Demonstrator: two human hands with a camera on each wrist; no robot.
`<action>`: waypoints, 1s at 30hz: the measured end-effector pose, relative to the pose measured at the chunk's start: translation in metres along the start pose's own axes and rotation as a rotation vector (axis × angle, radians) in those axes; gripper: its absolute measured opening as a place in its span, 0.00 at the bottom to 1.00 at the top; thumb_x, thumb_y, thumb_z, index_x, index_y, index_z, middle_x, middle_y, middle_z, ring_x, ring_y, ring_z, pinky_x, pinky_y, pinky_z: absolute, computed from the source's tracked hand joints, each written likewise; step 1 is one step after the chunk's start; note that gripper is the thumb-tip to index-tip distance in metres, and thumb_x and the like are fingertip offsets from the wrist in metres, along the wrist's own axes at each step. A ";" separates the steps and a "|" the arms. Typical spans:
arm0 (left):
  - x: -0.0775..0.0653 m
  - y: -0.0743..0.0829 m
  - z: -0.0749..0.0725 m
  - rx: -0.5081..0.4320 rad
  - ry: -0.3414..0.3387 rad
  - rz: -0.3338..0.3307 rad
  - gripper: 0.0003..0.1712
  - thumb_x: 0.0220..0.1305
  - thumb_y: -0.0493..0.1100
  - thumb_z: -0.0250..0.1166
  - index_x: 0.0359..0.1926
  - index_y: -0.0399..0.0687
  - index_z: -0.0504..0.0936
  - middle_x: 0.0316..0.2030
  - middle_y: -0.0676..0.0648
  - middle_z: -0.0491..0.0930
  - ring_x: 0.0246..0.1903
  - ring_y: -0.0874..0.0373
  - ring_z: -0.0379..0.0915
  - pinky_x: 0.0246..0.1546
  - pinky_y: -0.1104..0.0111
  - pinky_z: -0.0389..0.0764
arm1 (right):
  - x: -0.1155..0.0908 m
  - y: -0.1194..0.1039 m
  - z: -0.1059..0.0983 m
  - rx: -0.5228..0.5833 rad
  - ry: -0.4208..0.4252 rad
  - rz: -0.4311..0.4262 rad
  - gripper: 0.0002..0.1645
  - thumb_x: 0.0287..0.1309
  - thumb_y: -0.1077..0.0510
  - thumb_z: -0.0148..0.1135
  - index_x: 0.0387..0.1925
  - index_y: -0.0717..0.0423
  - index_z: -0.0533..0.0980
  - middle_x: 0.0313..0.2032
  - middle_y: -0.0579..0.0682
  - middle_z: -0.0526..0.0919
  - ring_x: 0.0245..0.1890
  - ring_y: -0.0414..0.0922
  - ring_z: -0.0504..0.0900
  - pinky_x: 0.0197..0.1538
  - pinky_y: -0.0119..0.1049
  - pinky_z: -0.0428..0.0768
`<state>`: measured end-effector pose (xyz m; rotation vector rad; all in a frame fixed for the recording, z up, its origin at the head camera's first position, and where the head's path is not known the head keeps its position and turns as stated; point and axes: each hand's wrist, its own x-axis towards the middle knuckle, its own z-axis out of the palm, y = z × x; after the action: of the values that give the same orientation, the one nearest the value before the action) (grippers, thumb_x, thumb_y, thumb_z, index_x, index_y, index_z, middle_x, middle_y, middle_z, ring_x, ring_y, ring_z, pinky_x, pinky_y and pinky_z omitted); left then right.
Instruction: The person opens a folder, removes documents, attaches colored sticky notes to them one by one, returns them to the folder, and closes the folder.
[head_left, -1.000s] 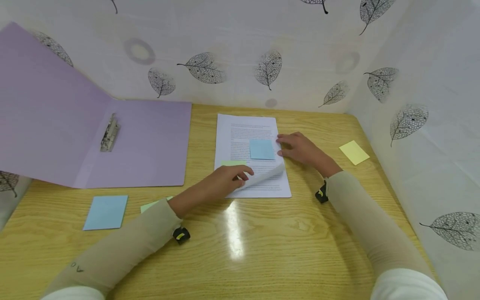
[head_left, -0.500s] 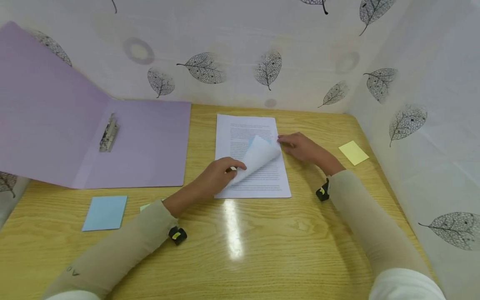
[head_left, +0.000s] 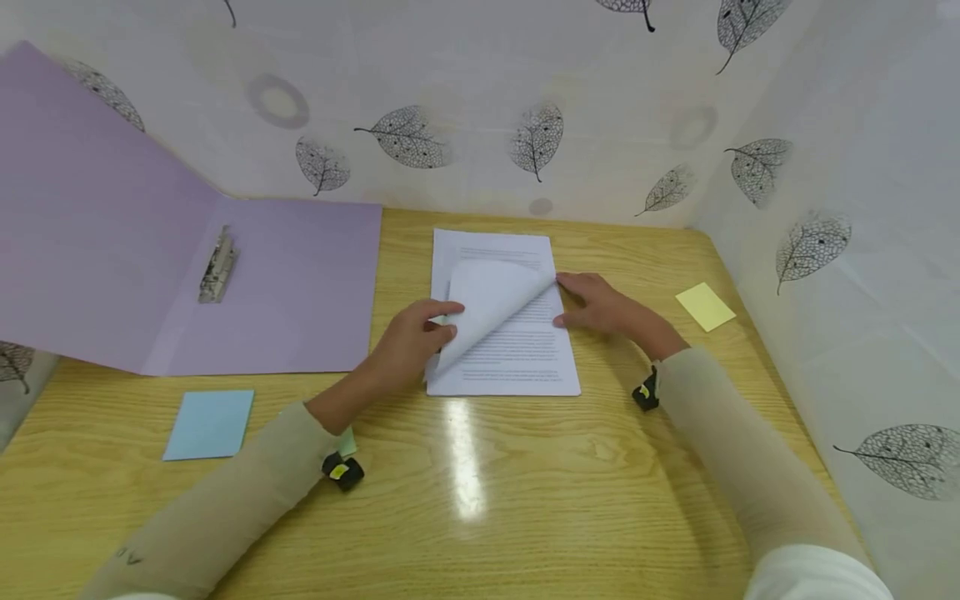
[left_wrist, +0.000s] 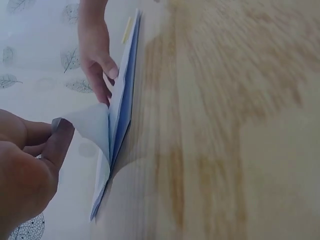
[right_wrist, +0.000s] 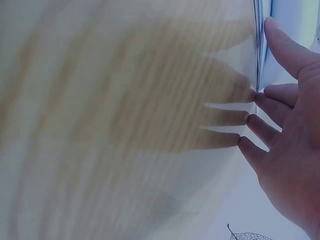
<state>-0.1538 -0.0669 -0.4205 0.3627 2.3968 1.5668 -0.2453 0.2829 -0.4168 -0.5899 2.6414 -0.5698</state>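
Note:
My left hand (head_left: pixel 405 343) pinches the lifted corner of the top paper sheet (head_left: pixel 491 292), which curls over toward the upper left with its blank back showing. Below it lies a stack of printed paper (head_left: pixel 517 367). The left wrist view shows thumb and finger of that hand (left_wrist: pixel 30 160) holding the bent sheet (left_wrist: pixel 92 125) above the stack. At the stack's right edge rests my right hand (head_left: pixel 603 307). From the right wrist, the hand's (right_wrist: pixel 290 130) fingertips touch the table and the paper edge, its thumb near the stack (right_wrist: pixel 260 40). The curled sheet hides its own front.
An open purple folder (head_left: pixel 300 292) with a metal clip (head_left: pixel 217 267) lies left of the stack. A blue sticky note (head_left: pixel 210 425) sits at the front left, a yellow one (head_left: pixel 705 306) at the right. A green note (head_left: pixel 347 442) is mostly under the left forearm.
My left hand has moved left and slightly up, drawing the sheet's corner further over. The blue and green notes on that sheet are now hidden. My right hand stays by the stack's edge.

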 end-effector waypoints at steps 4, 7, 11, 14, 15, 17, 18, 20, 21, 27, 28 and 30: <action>-0.001 -0.001 -0.005 -0.060 0.054 -0.013 0.21 0.75 0.43 0.59 0.66 0.54 0.77 0.69 0.48 0.67 0.50 0.53 0.76 0.45 0.64 0.80 | -0.003 -0.006 0.002 -0.031 0.005 0.018 0.56 0.64 0.45 0.67 0.79 0.61 0.47 0.79 0.60 0.51 0.78 0.63 0.46 0.78 0.58 0.47; -0.002 0.001 -0.010 -0.108 0.086 -0.002 0.21 0.74 0.42 0.60 0.66 0.53 0.77 0.69 0.47 0.67 0.51 0.54 0.76 0.42 0.68 0.79 | -0.003 -0.007 0.003 -0.053 0.001 0.020 0.55 0.65 0.44 0.66 0.79 0.61 0.47 0.79 0.60 0.50 0.78 0.63 0.45 0.78 0.58 0.47; -0.007 0.002 -0.020 -0.174 0.131 0.021 0.22 0.75 0.43 0.59 0.67 0.55 0.75 0.63 0.47 0.71 0.38 0.59 0.75 0.29 0.73 0.74 | -0.004 -0.008 0.002 -0.073 -0.007 0.011 0.54 0.66 0.45 0.66 0.79 0.61 0.47 0.79 0.59 0.48 0.78 0.63 0.45 0.78 0.58 0.46; -0.012 0.003 -0.030 -0.200 0.190 0.026 0.23 0.75 0.44 0.59 0.68 0.57 0.74 0.59 0.48 0.72 0.30 0.61 0.70 0.25 0.73 0.72 | -0.006 -0.011 0.002 -0.058 -0.011 0.018 0.52 0.66 0.46 0.66 0.79 0.57 0.48 0.80 0.56 0.48 0.78 0.62 0.45 0.78 0.58 0.47; -0.014 0.003 -0.033 -0.198 0.217 0.026 0.23 0.75 0.44 0.59 0.68 0.57 0.74 0.57 0.46 0.74 0.29 0.62 0.70 0.25 0.74 0.72 | -0.007 -0.011 0.002 -0.053 -0.015 0.021 0.52 0.66 0.47 0.66 0.80 0.55 0.49 0.80 0.56 0.49 0.78 0.62 0.45 0.78 0.59 0.48; -0.018 0.002 -0.040 -0.207 0.277 0.021 0.24 0.74 0.44 0.60 0.69 0.57 0.74 0.55 0.46 0.75 0.33 0.62 0.73 0.24 0.76 0.71 | -0.007 -0.013 0.001 -0.042 -0.022 0.033 0.51 0.66 0.47 0.66 0.80 0.53 0.49 0.80 0.54 0.50 0.78 0.61 0.45 0.77 0.59 0.49; -0.020 0.001 -0.044 -0.201 0.307 0.018 0.24 0.74 0.44 0.60 0.69 0.57 0.74 0.56 0.47 0.75 0.36 0.62 0.74 0.26 0.77 0.73 | -0.007 -0.013 0.001 -0.037 -0.024 0.038 0.51 0.66 0.47 0.65 0.80 0.51 0.49 0.80 0.53 0.51 0.78 0.61 0.45 0.77 0.59 0.50; -0.025 -0.001 -0.051 -0.195 0.365 0.016 0.25 0.74 0.43 0.60 0.69 0.56 0.74 0.55 0.45 0.76 0.42 0.63 0.75 0.30 0.80 0.75 | -0.006 -0.013 0.001 -0.042 -0.031 0.039 0.50 0.67 0.47 0.65 0.80 0.51 0.49 0.79 0.53 0.51 0.78 0.61 0.44 0.76 0.60 0.51; -0.027 -0.002 -0.055 -0.190 0.390 0.012 0.25 0.74 0.43 0.60 0.70 0.55 0.73 0.56 0.45 0.75 0.43 0.63 0.74 0.31 0.80 0.75 | -0.006 -0.013 0.001 -0.047 -0.034 0.039 0.50 0.67 0.47 0.65 0.80 0.51 0.49 0.79 0.53 0.51 0.78 0.61 0.44 0.76 0.60 0.51; -0.041 -0.011 -0.079 -0.127 0.505 -0.028 0.28 0.74 0.44 0.59 0.73 0.52 0.69 0.70 0.48 0.66 0.45 0.66 0.71 0.44 0.83 0.77 | -0.005 -0.013 0.000 -0.061 -0.042 0.050 0.50 0.67 0.47 0.65 0.80 0.51 0.49 0.79 0.53 0.51 0.78 0.61 0.44 0.76 0.61 0.52; -0.043 -0.013 -0.082 -0.116 0.517 -0.037 0.29 0.75 0.44 0.58 0.73 0.51 0.68 0.72 0.48 0.65 0.45 0.67 0.70 0.44 0.84 0.77 | -0.005 -0.014 0.000 -0.059 -0.044 0.053 0.50 0.67 0.47 0.65 0.80 0.51 0.49 0.79 0.53 0.51 0.78 0.61 0.44 0.76 0.61 0.51; -0.047 -0.017 -0.089 -0.090 0.535 -0.058 0.29 0.75 0.45 0.58 0.74 0.52 0.67 0.73 0.49 0.62 0.46 0.67 0.68 0.44 0.85 0.76 | -0.004 -0.015 0.000 -0.061 -0.048 0.061 0.50 0.67 0.47 0.65 0.80 0.51 0.49 0.79 0.53 0.51 0.78 0.61 0.44 0.76 0.61 0.51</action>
<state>-0.1414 -0.1662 -0.3983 -0.1704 2.6605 1.9278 -0.2373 0.2729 -0.4087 -0.5324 2.6299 -0.4529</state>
